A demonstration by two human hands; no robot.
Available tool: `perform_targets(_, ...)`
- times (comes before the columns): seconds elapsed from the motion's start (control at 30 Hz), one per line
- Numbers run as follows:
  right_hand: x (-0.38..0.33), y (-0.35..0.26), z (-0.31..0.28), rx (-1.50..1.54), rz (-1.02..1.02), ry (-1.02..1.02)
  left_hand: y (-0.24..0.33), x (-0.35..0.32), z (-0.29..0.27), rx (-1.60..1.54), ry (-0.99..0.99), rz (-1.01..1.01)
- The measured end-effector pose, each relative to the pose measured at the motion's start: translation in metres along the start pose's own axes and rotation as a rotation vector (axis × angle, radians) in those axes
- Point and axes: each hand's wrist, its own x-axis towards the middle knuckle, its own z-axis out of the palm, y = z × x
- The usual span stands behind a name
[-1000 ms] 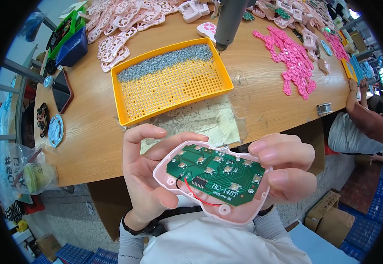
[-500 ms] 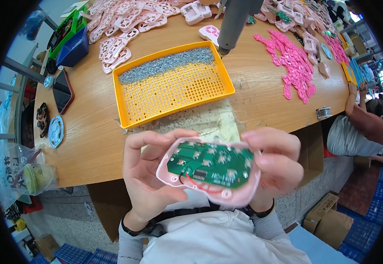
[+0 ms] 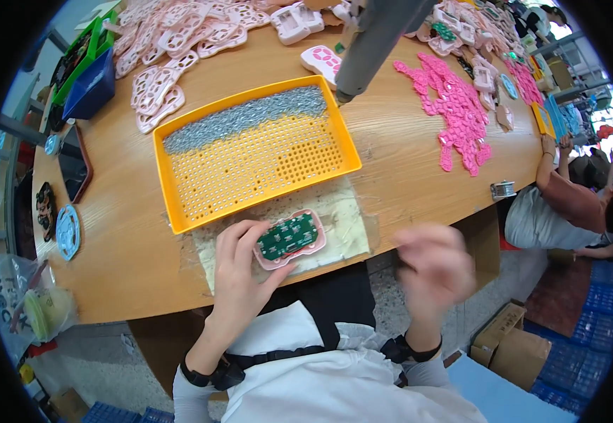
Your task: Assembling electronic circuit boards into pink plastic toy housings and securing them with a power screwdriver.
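Observation:
A pale pink plastic shell, open side up, lies on the worn pale cloth at the table's near edge. Inside it sits a green circuit board with small components. My left hand grips the shell's left side between fingers and thumb. My right hand is raised off to the right, apart from the shell; motion blurs its curled fingers, and I cannot tell if they hold anything. Just beyond the shell stands a yellow perforated tray, with many small silvery screws along its far side.
A grey cylindrical tool hangs over the tray's far right corner. Pale pink shells pile up behind, bright pink pads at right. A phone and light-blue disc lie left. Another person sits at right.
The shell with its board has gone from both raised hands down onto the cloth. My right hand has let go and moved aside to the right; my left hand still holds it.

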Motion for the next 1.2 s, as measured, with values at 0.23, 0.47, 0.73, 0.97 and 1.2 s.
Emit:
perform_targets(0.23, 0.043, -0.106, -0.013, 0.748, -0.57, 0.129, 0.0, 0.004, -0.012, -0.161, 0.03, -0.005)
perform_targets(0.47, 0.045, -0.108, -0.016, 0.951, -0.437, -0.068, -0.001, 0.031, -0.061, -0.269, 0.049, -0.056)
perform_targets(0.73, 0.034, -0.109, -0.033, 0.876, -0.38, 0.092, -0.008, 0.131, -0.077, -0.1, -0.034, -0.037)
perform_targets(0.97, 0.035, -0.105, -0.049, 0.762, -0.511, 0.143, -0.015, 0.139, -0.09, 0.103, 0.149, -0.069)
perform_targets(1.2, 0.048, -0.136, -0.054, 0.256, -0.8, 0.396, 0.072, 0.058, -0.019, -0.137, -0.628, 0.713)
